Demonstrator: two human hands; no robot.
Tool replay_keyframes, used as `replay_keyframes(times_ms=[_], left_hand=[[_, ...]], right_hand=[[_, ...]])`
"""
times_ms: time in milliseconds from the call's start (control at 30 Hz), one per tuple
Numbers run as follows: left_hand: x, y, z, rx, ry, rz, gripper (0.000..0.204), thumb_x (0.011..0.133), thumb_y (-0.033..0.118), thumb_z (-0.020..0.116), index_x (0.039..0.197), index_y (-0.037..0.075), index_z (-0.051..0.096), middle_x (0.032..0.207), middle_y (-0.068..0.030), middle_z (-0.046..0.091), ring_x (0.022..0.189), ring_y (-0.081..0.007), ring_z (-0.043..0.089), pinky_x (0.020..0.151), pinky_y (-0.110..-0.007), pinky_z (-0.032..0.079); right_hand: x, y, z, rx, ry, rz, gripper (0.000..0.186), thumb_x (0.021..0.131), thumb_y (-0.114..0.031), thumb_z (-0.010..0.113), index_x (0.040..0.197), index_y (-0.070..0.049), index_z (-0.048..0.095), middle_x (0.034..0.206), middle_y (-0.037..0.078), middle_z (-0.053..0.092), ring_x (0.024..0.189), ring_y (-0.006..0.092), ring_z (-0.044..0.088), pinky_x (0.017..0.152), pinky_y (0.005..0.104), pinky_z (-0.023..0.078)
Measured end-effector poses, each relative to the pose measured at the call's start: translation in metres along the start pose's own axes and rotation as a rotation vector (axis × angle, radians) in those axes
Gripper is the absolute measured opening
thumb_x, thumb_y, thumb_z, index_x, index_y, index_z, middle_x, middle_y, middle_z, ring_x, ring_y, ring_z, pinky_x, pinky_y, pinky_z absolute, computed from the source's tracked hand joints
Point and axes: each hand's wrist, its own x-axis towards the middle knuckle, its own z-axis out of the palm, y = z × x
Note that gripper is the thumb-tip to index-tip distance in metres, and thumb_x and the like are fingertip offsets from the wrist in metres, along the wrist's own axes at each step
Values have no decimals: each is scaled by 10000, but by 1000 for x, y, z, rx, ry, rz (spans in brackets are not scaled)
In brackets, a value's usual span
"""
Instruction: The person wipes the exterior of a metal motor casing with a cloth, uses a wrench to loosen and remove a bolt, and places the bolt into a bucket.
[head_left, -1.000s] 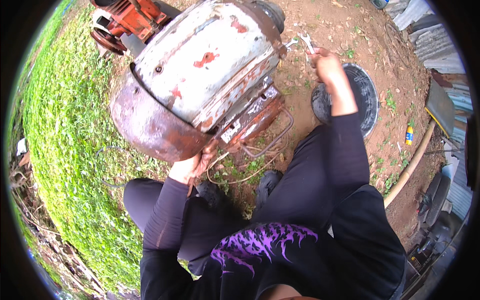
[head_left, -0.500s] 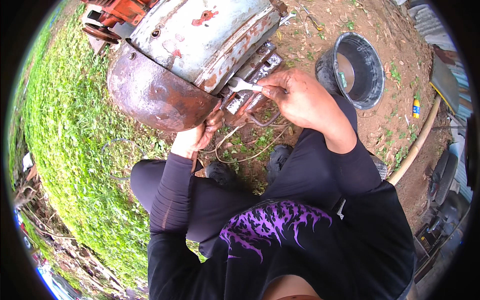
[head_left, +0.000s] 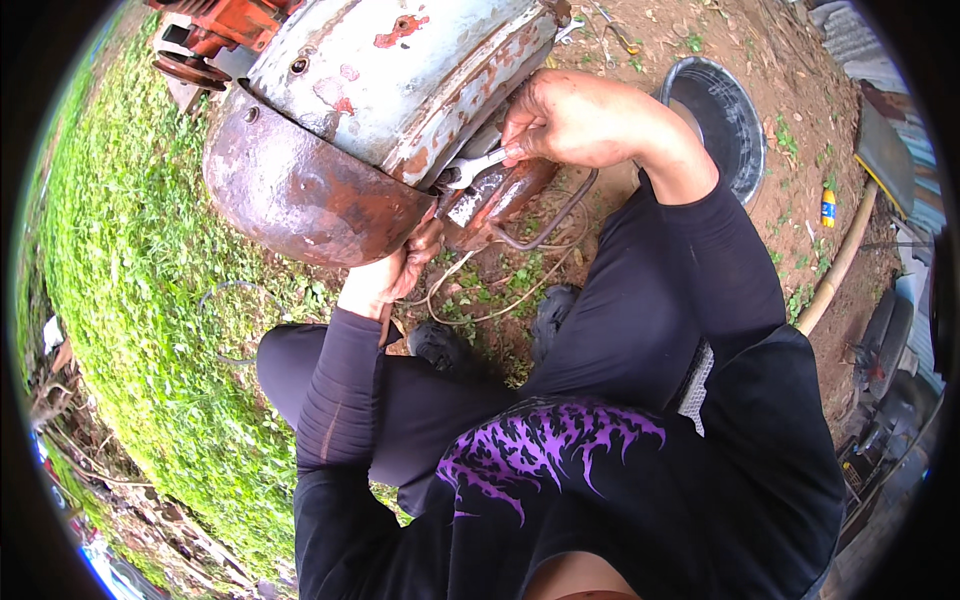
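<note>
In my right hand [head_left: 585,118] is a silver open-end wrench [head_left: 472,170], pinched near its handle end. The wrench's jaw is at the gap between a rusty metal base bracket [head_left: 505,195] and a large machine body [head_left: 400,75] with chipped pale paint. My left hand [head_left: 403,268] is closed beneath the lower edge of the machine's rounded brown end cover [head_left: 310,185]. Its fingers curl up beside the bracket, close to the wrench's jaw. Whatever they grip there is too hidden to name.
A black bucket [head_left: 735,130] stands right of my right forearm. A bent metal rod handle [head_left: 560,222] sticks out from the bracket, with a thin cord [head_left: 490,318] below it on the ground. Farther right lie a yellow bottle [head_left: 828,208] and a shovel [head_left: 885,150].
My right hand has moved away from me and slightly left, swinging the wrench's handle upward while its jaw stays by the bracket. My left hand has barely moved.
</note>
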Motion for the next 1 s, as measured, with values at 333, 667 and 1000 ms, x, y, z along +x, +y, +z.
replay_keyframes(times_ms=[333,667,1000], left_hand=[[0,-2,5,-85,70,-12,83,956,84,580,942,61,501,668,45,318,565,-55,293,449,-179,245],[3,-1,3,-113,39,-31,88,960,100,561,949,29,510,674,40,321,568,-57,288,453,-183,243],[0,4,14,207,269,33,191,984,210,551,999,20,545,729,21,424,634,-63,377,525,-199,325]], right_hand=[[-14,-14,29,185,39,197,238,889,-244,599,853,-35,707,821,169,684,798,305,654,730,404,498],[-24,-23,112,856,253,219,218,950,-165,496,859,-5,613,740,93,627,683,219,594,656,347,474],[0,-109,183,2073,564,237,273,1037,-299,432,874,-94,508,597,-26,385,480,88,350,438,239,302]])
